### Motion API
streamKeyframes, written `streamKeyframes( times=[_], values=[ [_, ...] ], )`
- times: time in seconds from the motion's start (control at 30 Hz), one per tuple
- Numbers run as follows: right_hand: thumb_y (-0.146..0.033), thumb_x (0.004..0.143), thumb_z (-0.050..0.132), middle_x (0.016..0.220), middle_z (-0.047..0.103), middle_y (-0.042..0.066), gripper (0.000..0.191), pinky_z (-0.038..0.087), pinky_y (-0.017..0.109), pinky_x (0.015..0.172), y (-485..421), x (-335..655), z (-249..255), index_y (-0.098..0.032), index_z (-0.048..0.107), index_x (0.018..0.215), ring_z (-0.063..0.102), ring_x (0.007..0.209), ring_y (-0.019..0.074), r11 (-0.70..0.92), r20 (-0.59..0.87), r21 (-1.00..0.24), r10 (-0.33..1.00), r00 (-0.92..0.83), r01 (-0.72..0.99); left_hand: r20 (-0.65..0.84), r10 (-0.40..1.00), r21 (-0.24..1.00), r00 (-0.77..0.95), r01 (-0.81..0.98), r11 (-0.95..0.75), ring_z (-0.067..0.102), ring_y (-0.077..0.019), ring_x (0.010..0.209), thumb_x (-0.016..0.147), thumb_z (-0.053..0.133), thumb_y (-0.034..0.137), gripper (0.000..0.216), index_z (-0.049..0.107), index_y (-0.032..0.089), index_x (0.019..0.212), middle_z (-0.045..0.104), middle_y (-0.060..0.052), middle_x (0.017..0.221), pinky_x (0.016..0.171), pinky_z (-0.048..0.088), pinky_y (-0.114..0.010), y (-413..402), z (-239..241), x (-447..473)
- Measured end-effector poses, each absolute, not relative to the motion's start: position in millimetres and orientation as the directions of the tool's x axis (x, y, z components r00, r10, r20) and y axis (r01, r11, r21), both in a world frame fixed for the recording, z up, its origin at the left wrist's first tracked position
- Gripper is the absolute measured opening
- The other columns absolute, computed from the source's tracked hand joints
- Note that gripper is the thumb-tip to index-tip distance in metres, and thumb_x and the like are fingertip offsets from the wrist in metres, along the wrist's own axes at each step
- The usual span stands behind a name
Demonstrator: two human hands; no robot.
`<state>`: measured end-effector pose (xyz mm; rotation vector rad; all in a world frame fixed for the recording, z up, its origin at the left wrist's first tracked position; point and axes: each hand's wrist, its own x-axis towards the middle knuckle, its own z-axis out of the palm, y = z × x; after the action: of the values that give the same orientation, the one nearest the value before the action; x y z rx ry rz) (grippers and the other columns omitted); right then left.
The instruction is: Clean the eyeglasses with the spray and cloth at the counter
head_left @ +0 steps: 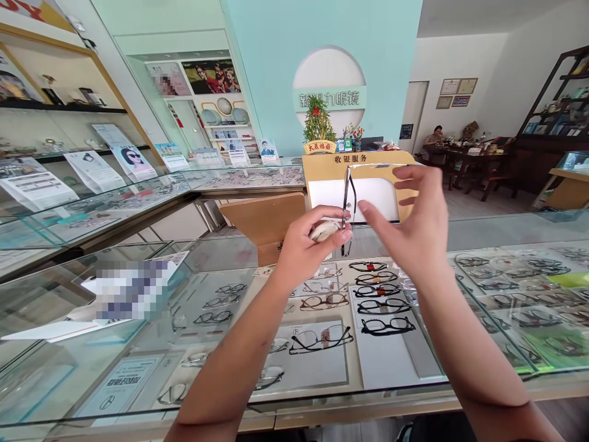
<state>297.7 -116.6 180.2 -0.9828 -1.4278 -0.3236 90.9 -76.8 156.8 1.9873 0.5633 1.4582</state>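
Observation:
My left hand [306, 244] is closed on a pair of eyeglasses [345, 199], pinching the dark frame between thumb and fingers. The glasses stand on edge above the counter. A crumpled whitish cloth [326, 231] is tucked in the same hand. One thin temple stretches right toward my right hand [416, 224]. That hand is open, its thumb and fingers apart around the temple's end; whether a finger touches it I cannot tell. Below, several eyeglasses [385, 325] lie in rows on a white display board [386, 365] inside the glass counter.
The glass display counter [317, 399] spans the front. An open cardboard box [269, 221] stands beyond my left hand. White papers [59, 328] lie on the glass at left. Farther back are a yellow cashier desk [322, 169], a potted plant [317, 123] and a seated person [433, 138].

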Motion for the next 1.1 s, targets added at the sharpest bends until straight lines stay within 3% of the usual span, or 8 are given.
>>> streamKeyframes(
  times=[0.17,0.37,0.57,0.73,0.83,0.9,1.0,1.1],
  values=[
    [-0.040,0.096,0.073,0.135,0.064,0.020,0.043,0.056,0.055,0.100,-112.6,281.4,173.7,-0.026,0.053,0.132,0.062,0.129,0.0377,0.545,0.922,-0.316,0.369,0.116,0.776,0.686,0.667,0.694,0.289,0.016,-0.720,0.080,-0.0216,0.092,0.086,0.093,0.045,0.036,0.080,0.025,0.113,0.084,-0.006,0.109,0.075,0.064,-0.031,-76.5,158.2,90.9],
    [-0.019,0.090,0.060,0.138,0.064,0.018,0.050,0.048,0.062,0.113,-112.1,293.0,176.8,-0.023,0.051,0.140,0.060,0.131,0.0387,0.508,0.926,-0.238,0.376,0.036,0.828,0.670,0.696,0.723,0.258,-0.013,-0.691,0.080,-0.0221,0.096,0.085,0.093,0.045,0.034,0.078,0.025,0.108,0.083,-0.006,0.111,0.073,0.061,-0.030,-74.7,157.5,91.7],
    [-0.011,0.086,0.056,0.137,0.067,0.015,0.049,0.049,0.058,0.108,-110.2,297.7,177.5,-0.023,0.055,0.133,0.060,0.125,0.0372,0.446,0.900,-0.213,0.436,-0.003,0.869,0.706,0.694,0.702,0.140,-0.017,-0.712,0.081,-0.0231,0.099,0.088,0.091,0.046,0.032,0.076,0.025,0.107,0.082,-0.006,0.115,0.084,0.063,-0.035,-68.9,157.3,88.0],
    [-0.008,0.084,0.056,0.134,0.068,0.017,0.049,0.050,0.059,0.103,-105.3,299.7,172.1,-0.020,0.059,0.132,0.060,0.121,0.0391,0.405,0.821,-0.246,0.570,-0.033,0.880,0.750,0.661,0.662,0.033,-0.027,-0.749,0.082,-0.0249,0.109,0.091,0.088,0.046,0.032,0.072,0.025,0.110,0.081,-0.006,0.121,0.096,0.066,-0.042,-65.1,156.5,86.3],
    [-0.007,0.084,0.057,0.138,0.068,0.019,0.052,0.049,0.061,0.105,-105.8,299.0,171.5,-0.018,0.063,0.135,0.059,0.126,0.0415,0.414,0.756,-0.274,0.651,-0.072,0.868,0.742,0.669,0.670,0.050,-0.018,-0.742,0.081,-0.0258,0.110,0.090,0.088,0.047,0.034,0.072,0.025,0.110,0.081,-0.007,0.123,0.095,0.066,-0.042,-66.6,155.7,88.4],
    [-0.010,0.090,0.060,0.138,0.070,0.018,0.044,0.049,0.061,0.109,-108.0,296.0,173.2,-0.018,0.067,0.133,0.060,0.130,0.0401,0.513,0.744,-0.327,0.657,-0.118,0.794,0.739,0.668,0.672,0.086,-0.017,-0.741,0.081,-0.0254,0.109,0.088,0.090,0.047,0.036,0.073,0.024,0.109,0.080,-0.008,0.124,0.093,0.066,-0.040,-69.0,156.2,90.0],
    [-0.026,0.103,0.064,0.134,0.073,0.012,0.028,0.051,0.053,0.115,-111.5,287.5,176.2,-0.024,0.073,0.129,0.066,0.131,0.0310,0.726,0.752,-0.466,0.626,-0.205,0.506,0.783,0.607,0.611,0.132,0.011,-0.791,0.079,-0.0236,0.107,0.086,0.092,0.046,0.035,0.074,0.024,0.106,0.079,-0.008,0.121,0.092,0.064,-0.037,-72.8,158.8,91.2],
    [-0.035,0.104,0.070,0.126,0.076,0.009,0.020,0.053,0.048,0.113,-112.6,276.7,175.2,-0.027,0.077,0.121,0.070,0.124,0.0260,0.777,0.764,-0.555,0.617,-0.187,0.296,0.815,0.556,0.559,0.166,0.029,-0.828,0.077,-0.0229,0.110,0.085,0.093,0.045,0.038,0.071,0.024,0.107,0.077,-0.007,0.122,0.092,0.062,-0.036,-75.4,161.3,91.1]
  ],
)
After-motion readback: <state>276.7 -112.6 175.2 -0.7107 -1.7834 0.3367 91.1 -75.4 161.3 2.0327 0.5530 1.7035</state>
